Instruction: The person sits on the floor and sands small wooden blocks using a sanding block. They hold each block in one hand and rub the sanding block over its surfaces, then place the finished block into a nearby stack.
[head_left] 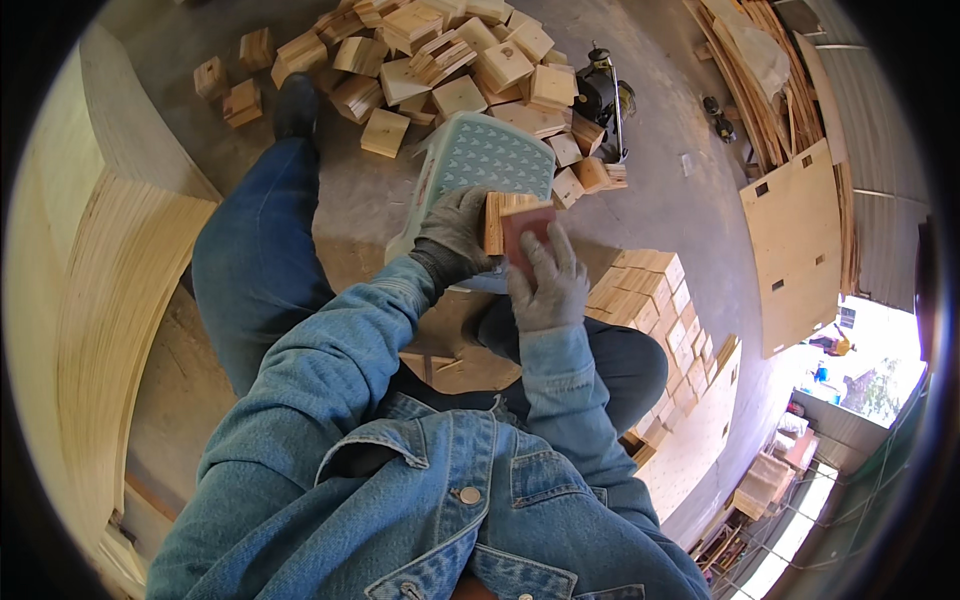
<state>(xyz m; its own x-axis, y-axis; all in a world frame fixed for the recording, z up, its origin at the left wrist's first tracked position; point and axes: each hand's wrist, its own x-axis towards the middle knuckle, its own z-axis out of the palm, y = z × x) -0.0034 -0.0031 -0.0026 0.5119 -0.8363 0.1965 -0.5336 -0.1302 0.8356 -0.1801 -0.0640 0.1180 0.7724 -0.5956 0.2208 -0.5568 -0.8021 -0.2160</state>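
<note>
So from my end, the gloved left hand (455, 235) was clamped on a wooden block (494, 222) and the gloved right hand (552, 282) gripped a flat reddish pad (526, 236) against it, all near a teal-topped stool (495, 150); couldn't tell if the block touched that. A neat block stack (652, 310) sat by the right knee (640, 370), with a messy block pile (440, 75) past the stool.

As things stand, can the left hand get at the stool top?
Probably yes: nothing visible blocks the left hand from the stool top just ahead, though it is already holding a block.
</note>
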